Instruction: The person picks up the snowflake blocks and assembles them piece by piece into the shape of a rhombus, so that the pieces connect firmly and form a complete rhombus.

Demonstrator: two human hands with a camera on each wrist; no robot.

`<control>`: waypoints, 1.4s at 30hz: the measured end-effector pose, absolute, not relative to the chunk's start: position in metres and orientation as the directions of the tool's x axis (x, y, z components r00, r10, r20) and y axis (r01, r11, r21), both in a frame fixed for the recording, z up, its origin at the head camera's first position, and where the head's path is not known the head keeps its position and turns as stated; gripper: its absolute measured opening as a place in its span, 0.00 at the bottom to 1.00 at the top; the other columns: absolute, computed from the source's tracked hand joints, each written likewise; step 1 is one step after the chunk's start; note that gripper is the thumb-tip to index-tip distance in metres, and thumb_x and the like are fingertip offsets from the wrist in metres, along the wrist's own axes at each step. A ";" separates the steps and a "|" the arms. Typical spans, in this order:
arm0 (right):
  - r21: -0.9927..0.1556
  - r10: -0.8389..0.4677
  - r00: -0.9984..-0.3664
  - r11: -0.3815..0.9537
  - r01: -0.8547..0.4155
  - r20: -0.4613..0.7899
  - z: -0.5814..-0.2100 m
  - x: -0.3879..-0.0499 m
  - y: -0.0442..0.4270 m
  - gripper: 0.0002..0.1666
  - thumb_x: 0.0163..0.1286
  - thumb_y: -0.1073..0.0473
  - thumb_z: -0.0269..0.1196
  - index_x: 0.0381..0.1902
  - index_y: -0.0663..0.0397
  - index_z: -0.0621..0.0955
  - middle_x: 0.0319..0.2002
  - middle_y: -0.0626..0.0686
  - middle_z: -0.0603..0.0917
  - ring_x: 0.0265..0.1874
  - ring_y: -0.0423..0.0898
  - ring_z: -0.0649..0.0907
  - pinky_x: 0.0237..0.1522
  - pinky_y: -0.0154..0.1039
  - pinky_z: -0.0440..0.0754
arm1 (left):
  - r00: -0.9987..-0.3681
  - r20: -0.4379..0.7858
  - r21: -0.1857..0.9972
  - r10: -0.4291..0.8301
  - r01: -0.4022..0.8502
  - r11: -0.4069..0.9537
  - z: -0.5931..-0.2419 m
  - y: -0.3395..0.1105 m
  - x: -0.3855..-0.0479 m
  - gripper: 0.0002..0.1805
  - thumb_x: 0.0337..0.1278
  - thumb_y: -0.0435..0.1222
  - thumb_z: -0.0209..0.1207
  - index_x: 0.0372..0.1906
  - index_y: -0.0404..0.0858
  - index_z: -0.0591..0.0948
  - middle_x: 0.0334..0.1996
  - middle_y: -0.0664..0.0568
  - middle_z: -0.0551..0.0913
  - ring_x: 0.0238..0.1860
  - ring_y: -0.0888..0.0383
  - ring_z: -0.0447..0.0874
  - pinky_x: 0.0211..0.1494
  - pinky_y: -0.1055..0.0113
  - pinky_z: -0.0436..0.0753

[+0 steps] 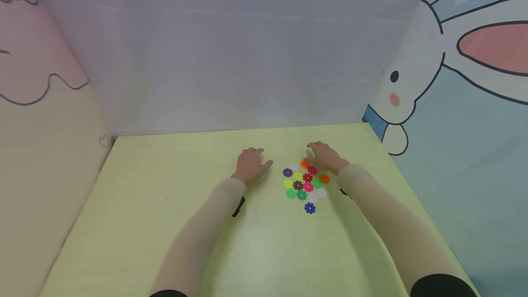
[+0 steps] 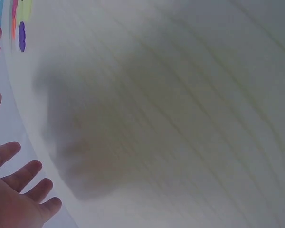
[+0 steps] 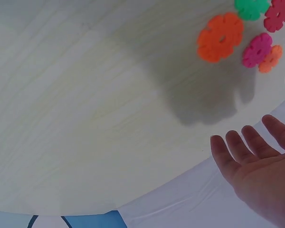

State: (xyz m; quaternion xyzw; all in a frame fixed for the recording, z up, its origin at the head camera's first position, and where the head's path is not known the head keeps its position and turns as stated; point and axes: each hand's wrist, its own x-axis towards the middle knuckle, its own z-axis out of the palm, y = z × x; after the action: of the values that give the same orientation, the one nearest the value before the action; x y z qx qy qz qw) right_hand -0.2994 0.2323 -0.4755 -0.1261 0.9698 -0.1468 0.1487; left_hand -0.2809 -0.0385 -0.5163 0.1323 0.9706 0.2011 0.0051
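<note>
On the table (image 1: 173, 223), the discs (image 1: 306, 189) lie flat in a loose cluster; take that cluster as a clock face in the head view. The left hand (image 1: 250, 165) hangs near 10 o'clock, fingers and thumb spread wide, holding nothing. The right hand (image 1: 323, 156) is over the edge at 1 o'clock, fingers loosely parted and apparently empty; whether it touches the far orange disc (image 1: 305, 164) at 12 o'clock, I cannot tell. The near orange disc (image 1: 324, 178) sits at 3 o'clock, and the blue disc (image 1: 307, 209) lies apart at 6.

Each disc looks like thin moulded plastic: probably very light, stiff, hard to break and a little slippery, so a careless push would likely skid it. Lying flat, it offers little to grasp. The notched rim seems the best hold: pinch opposite edges between thumb and forefinger, easiest on the outer discs, where fingers have room.
</note>
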 end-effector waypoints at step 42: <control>-0.353 -0.232 -0.952 0.923 -0.151 -0.200 -0.500 -0.296 0.227 0.21 0.63 0.50 0.67 0.48 0.58 0.80 0.47 0.59 0.76 0.45 0.53 0.75 0.53 0.49 0.73 | -0.949 0.020 0.363 0.314 0.299 0.883 -0.522 0.050 -0.285 0.21 0.53 0.54 0.63 0.45 0.44 0.85 0.40 0.51 0.76 0.42 0.51 0.68 0.46 0.56 0.71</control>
State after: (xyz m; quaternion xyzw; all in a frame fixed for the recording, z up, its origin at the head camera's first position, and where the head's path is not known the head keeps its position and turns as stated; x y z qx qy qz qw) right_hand -0.2963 0.2274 -0.5001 -0.0983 0.9733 -0.1692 0.1199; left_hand -0.2854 0.0500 -0.5223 0.1580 0.9700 0.1837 0.0196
